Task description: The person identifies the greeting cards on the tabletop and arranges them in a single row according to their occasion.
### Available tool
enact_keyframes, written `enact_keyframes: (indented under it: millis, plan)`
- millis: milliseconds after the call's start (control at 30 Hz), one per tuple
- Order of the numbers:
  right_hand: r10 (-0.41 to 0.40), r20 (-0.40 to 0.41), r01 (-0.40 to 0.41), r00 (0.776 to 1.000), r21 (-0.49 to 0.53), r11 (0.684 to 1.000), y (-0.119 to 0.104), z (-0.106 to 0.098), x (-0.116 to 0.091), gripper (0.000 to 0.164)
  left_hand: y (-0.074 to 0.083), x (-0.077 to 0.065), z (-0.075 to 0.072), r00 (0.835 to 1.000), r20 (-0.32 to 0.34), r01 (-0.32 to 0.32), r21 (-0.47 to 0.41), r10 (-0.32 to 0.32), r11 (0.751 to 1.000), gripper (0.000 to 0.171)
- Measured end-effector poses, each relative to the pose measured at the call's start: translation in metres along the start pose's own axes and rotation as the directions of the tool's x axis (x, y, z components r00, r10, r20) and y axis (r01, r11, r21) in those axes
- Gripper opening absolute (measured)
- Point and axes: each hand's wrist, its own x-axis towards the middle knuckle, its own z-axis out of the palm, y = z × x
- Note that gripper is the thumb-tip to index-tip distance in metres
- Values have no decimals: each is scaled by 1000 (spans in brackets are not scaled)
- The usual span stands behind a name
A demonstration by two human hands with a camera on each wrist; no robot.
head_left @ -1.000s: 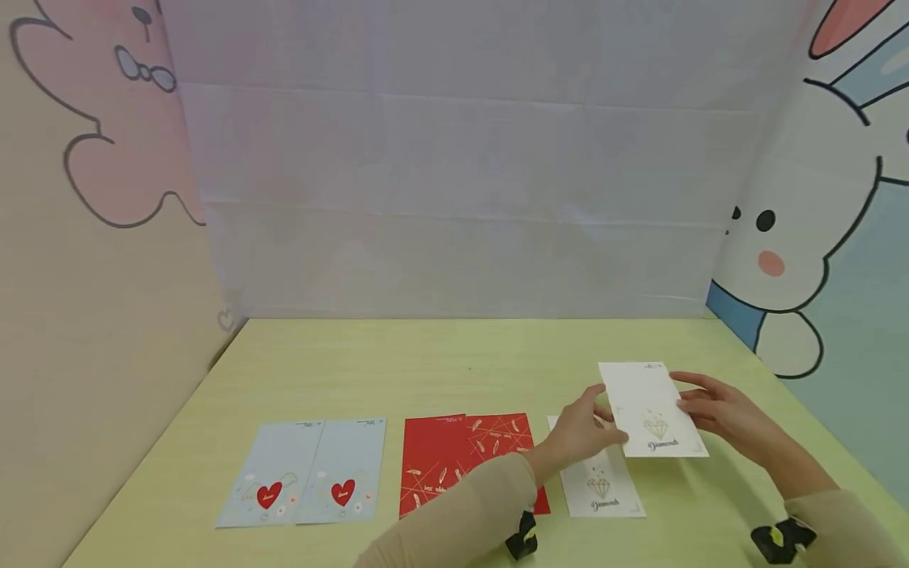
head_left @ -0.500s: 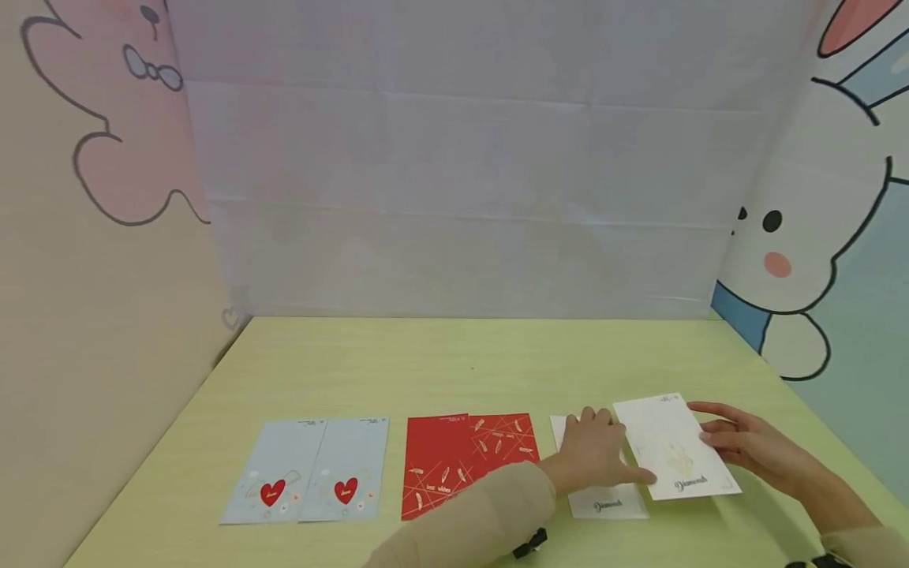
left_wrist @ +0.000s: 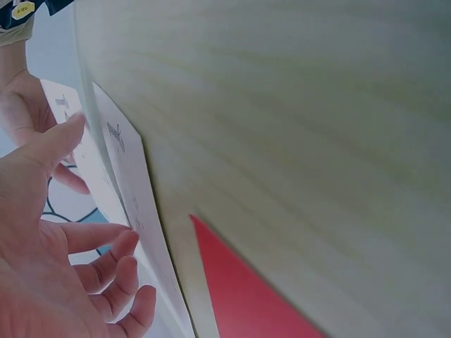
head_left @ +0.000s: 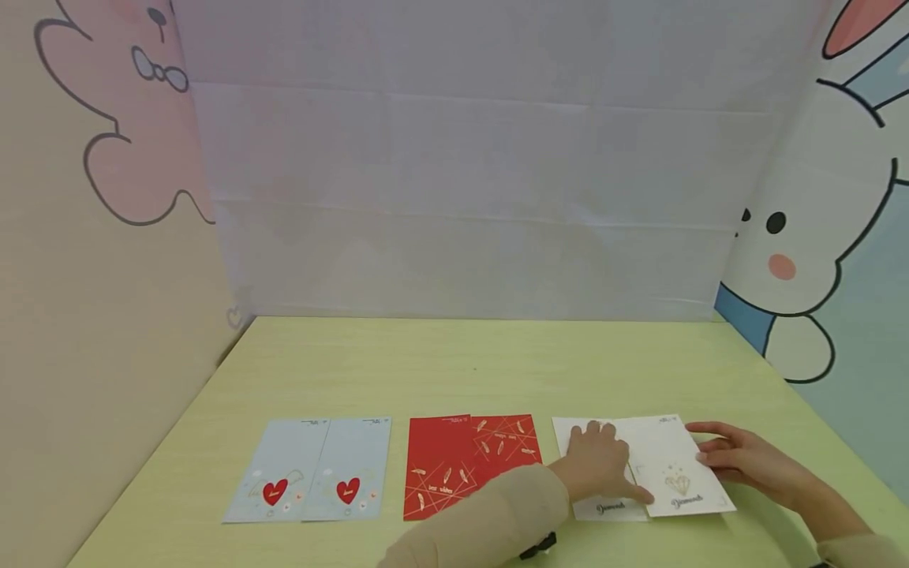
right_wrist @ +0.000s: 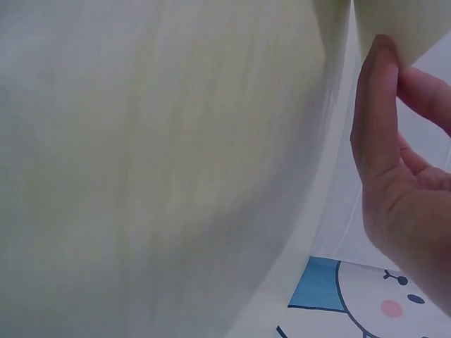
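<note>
My right hand pinches the right edge of a white greeting card, printed with a gold diamond and "Diamonds". The card is slightly raised on its right side, and its left edge lies over or against a second white card of the same print. My left hand is over that second card, fingers spread and loosely bent. Its thumb reaches to the left edge of the first card. In the left wrist view, the left fingertips are near the cards. The right wrist view has the right fingers at the card's underside.
Two red cards with gold feathers overlap mid-table, partly behind my left sleeve. Further left lie two pale blue cards with red hearts, side by side. The pale green table meets a white cloth backdrop.
The raised white card has come down and toward me, beside the other white card. My right hand came down with it; my left hand let go of its edge and moved over the other card.
</note>
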Motion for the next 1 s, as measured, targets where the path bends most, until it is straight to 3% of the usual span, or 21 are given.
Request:
enact_keyframes:
  millis: [133, 233, 533, 1000]
  plan:
    - [38, -68, -44, 997, -102, 994, -1, 3, -1, 52, 0, -1, -1, 1000, 18, 1, -16, 0, 1000, 53]
    - [55, -108, -72, 993, -158, 985, -3, 5, -1, 55, 1, -1, -3, 1000, 23, 0, -15, 1, 1000, 54]
    - [73, -215, -129, 974, -259, 957, -3, 10, 3, 55, 1, -2, -5, 1000, 18, -17, -2, 17, 1000, 53]
    - [56, -263, -147, 963, -339, 929, -6, 12, 6, 49, 2, 1, 0, 1000, 13, -6, 5, 6, 1000, 52]
